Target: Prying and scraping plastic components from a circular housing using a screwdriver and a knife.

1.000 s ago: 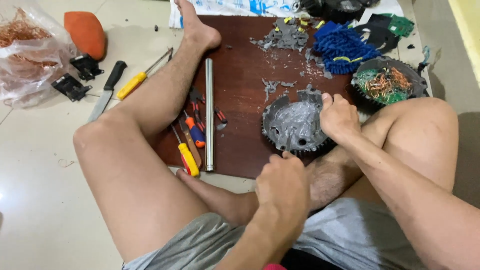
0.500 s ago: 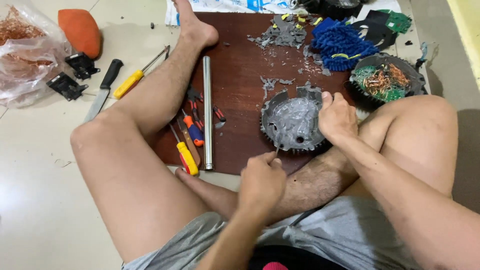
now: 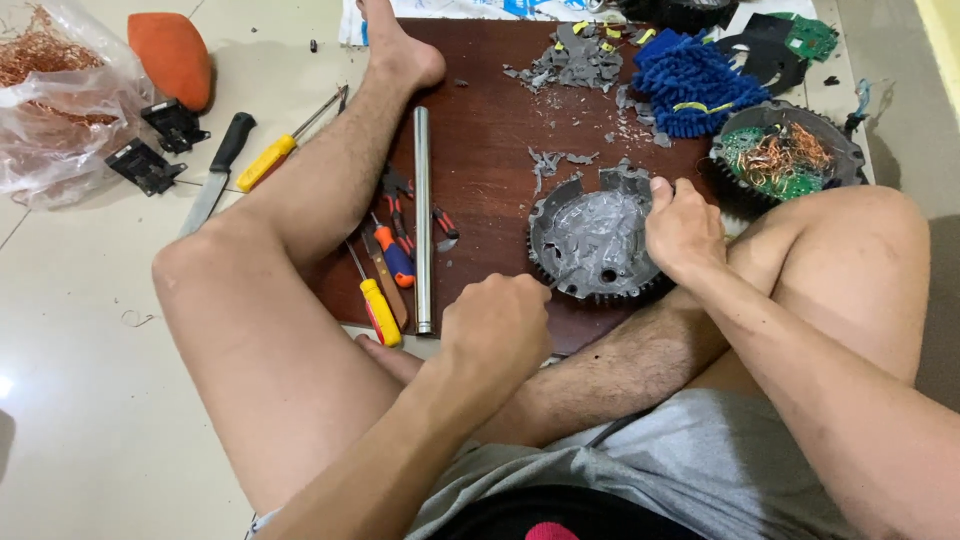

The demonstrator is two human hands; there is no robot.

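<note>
Since half a second ago, the left hand [image 3: 497, 325] has slid up from the near edge of the board to the near left rim of the gray disc [image 3: 597, 245]; the right hand [image 3: 682, 227] has stayed clamped on the disc's right edge. That disc is a round, toothed gray casing with a broken upper rim and crumpled gray filler inside, lying on a dark red-brown board [image 3: 490, 140] on the floor, just in front of the person's crossed right shin. The left hand is closed into a fist, apparently around a thin tool whose tip touches the disc; the tool itself is mostly hidden. The right hand's fingers curl over the rim, thumb on top, pinching it. Gray fragments [image 3: 575, 58] lie scattered at the board's far end, beside a blue mop-like cloth [image 3: 690, 85]. To the right sits a second round casing [image 3: 790, 155] holding green board and copper wire. Left of the disc, a metal tube [image 3: 421, 215] lies lengthwise, with pliers [image 3: 395, 190] and a yellow-handled screwdriver [image 3: 376, 300] beside the left leg. Farther left on the tiles are a knife [image 3: 220, 170], another screwdriver [image 3: 285, 145], black parts [image 3: 150, 165], an orange object [image 3: 172, 55] and a plastic bag [image 3: 60, 100] of copper wire.
</note>
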